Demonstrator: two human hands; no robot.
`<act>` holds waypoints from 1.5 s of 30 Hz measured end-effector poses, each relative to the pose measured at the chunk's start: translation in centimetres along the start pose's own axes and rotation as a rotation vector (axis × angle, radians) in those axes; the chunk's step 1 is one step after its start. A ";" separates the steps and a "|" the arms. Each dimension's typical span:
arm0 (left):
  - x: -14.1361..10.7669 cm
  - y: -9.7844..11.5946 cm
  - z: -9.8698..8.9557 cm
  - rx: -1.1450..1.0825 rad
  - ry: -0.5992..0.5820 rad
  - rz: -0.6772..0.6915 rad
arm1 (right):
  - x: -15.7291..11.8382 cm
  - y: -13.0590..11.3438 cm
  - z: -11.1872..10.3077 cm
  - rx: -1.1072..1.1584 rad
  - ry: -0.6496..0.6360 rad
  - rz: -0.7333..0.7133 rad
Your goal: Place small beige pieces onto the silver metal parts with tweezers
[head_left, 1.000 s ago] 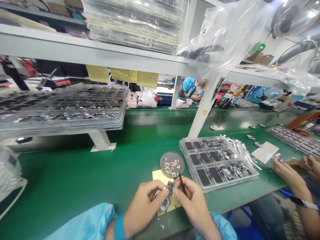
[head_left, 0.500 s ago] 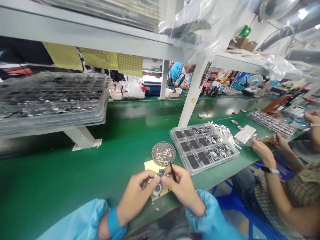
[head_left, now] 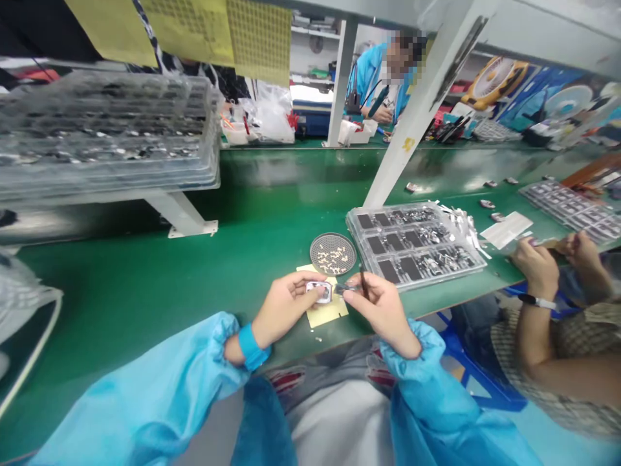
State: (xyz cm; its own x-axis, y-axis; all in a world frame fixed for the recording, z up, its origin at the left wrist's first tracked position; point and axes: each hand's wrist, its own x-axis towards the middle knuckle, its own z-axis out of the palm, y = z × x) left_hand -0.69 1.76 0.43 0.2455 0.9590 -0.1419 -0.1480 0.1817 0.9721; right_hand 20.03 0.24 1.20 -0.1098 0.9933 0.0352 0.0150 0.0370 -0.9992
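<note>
- Head view: my left hand (head_left: 284, 307) grips a small white-rimmed casing (head_left: 317, 292) between thumb and fingers, just above the yellow sheet (head_left: 327, 315) by the front edge of the bench (head_left: 242, 272).
- My right hand (head_left: 381, 304) pinches a small dark part (head_left: 343, 288) right beside the casing; I cannot tell whether the two touch or are joined.
- A slender dark tool (head_left: 363, 285) stands up from among my right fingers, seemingly tucked away there.
- The step in hand, I judge, is handling the dark part at the casing's side, by fingertip.
- The next move calls for a steady left hold and small, gentle right-hand motions, as the part looks delicate.
- Farther from the front edge than the sheet sits the mesh dish (head_left: 316, 251) of pale bits, with the clear tray (head_left: 444, 277) to its right.
</note>
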 end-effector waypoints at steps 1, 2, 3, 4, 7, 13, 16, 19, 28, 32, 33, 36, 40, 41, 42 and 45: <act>0.0 0.0 0.0 0.005 0.009 -0.003 | -0.1 -0.1 0.1 0.010 -0.036 0.002; 0.0 0.1 0.0 0.018 0.019 -0.001 | -0.2 -0.2 0.1 0.020 -0.075 0.004; -0.1 0.2 -0.1 0.038 0.029 0.009 | -0.3 -0.3 0.2 0.020 -0.114 0.013; -0.1 0.2 -0.1 0.066 0.036 0.024 | -0.3 -0.4 0.2 0.006 -0.142 0.029; -0.2 0.2 -0.5 0.127 0.034 0.070 | -0.2 -0.7 0.4 -0.088 -0.133 0.082; -0.6 0.4 -0.8 0.086 -0.021 0.120 | 0.1 -0.3 1.3 -0.104 -0.094 0.140; -0.8 0.7 -0.6 0.071 -0.059 0.167 | 0.4 0.1 1.5 -0.089 -0.078 0.138; -0.9 0.5 -0.5 0.077 -0.115 0.192 | 0.6 0.2 1.2 -0.069 -0.072 0.121; -0.9 0.0 -0.4 0.312 -0.054 0.181 | 1.0 -0.1 0.6 -0.114 -0.100 0.121; -0.7 0.1 -0.4 0.359 -0.054 0.208 | 1.1 -0.3 0.7 -0.101 -0.101 0.118; -0.7 0.0 -0.4 0.370 -0.056 0.213 | 1.1 -0.4 0.7 -0.099 -0.102 0.122; -0.6 -0.1 -0.5 0.362 -0.066 0.204 | 1.1 -0.5 0.6 -0.096 -0.114 0.126; -0.7 0.0 -0.5 0.415 -0.057 0.257 | 1.1 -0.4 0.2 -0.112 -0.118 0.116; -0.8 0.1 -0.5 0.455 -0.045 0.284 | 1.1 -0.3 0.3 -0.116 -0.115 0.118; -0.8 0.1 -0.5 0.488 -0.032 0.302 | 1.2 -0.3 0.4 -0.115 -0.109 0.120; -1.1 0.2 -0.9 0.464 0.031 0.294 | 1.6 -0.2 1.7 -0.081 -0.037 0.100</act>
State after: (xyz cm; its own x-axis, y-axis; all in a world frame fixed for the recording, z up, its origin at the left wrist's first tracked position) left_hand -1.82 0.98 0.66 0.2279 0.9622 0.1493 0.2338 -0.2029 0.9509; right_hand 18.15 1.68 1.40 -0.1404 0.9878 -0.0672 0.1078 -0.0522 -0.9928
